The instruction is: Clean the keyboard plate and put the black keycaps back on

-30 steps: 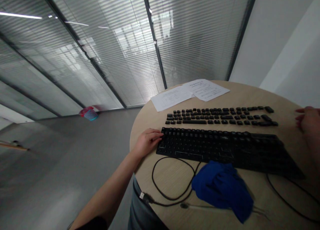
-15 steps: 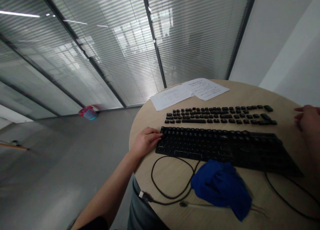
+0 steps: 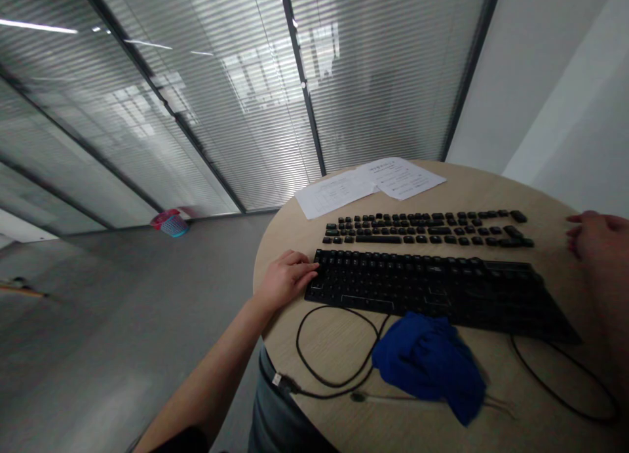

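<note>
A black keyboard [image 3: 383, 282] lies across the round table, with a row of caps along its far edge and bare key positions over much of the rest. My left hand [image 3: 287, 279] holds its left end, fingertips on the corner. Behind the keyboard, loose black keycaps [image 3: 378, 239] are laid out in rows. My right hand [image 3: 597, 233] is at the far right of the view, beside the right end of the keycap rows and apart from them. Its fingers are partly stretched out and spread, and I see nothing in them.
In front of the keyboard are a crumpled blue cloth [image 3: 427, 364], a looped black cable [image 3: 327, 379] with a USB plug, and a thin brush-like stick [image 3: 381, 398]. Paper sheets [image 3: 339, 192] lie at the table's far edge. A basket [image 3: 174, 225] stands on the floor near the glass wall.
The view has shifted slightly, so the table's right side appears a little further left. My left hand stays on the keyboard's end; my right hand remains beside the keycaps.
</note>
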The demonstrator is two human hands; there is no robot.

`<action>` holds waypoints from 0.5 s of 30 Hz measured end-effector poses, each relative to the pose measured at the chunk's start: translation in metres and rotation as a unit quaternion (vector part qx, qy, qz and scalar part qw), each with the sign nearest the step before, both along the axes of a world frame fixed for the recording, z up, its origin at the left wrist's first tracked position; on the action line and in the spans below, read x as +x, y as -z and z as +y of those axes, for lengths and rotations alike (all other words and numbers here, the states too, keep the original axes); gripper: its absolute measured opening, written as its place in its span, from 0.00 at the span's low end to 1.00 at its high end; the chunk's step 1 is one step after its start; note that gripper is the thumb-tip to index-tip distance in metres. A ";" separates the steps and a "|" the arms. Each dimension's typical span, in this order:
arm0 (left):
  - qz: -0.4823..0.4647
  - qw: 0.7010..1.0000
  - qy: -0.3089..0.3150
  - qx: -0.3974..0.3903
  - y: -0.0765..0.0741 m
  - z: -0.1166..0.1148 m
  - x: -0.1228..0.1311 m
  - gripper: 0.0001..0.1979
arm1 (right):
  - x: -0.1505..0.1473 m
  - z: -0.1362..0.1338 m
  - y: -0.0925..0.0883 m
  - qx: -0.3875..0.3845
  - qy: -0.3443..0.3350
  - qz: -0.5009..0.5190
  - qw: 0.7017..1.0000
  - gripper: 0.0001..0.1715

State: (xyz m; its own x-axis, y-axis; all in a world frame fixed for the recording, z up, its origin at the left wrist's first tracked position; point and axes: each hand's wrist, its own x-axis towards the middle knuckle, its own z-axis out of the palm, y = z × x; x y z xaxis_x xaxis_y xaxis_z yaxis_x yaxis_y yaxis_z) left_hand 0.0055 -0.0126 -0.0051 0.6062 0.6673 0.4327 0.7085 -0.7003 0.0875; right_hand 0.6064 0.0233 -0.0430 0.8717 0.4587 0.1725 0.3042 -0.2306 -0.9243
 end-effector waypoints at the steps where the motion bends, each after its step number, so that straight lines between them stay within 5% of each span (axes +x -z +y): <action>1: 0.006 1.000 -0.001 0.003 -0.001 0.000 0.000 0.13 | 0.000 0.000 -0.001 -0.003 0.002 0.002 1.000 0.20; 15: 0.070 0.997 0.022 0.024 -0.012 -0.002 0.002 0.15 | 0.010 0.004 0.009 0.013 -0.008 0.009 1.000 0.19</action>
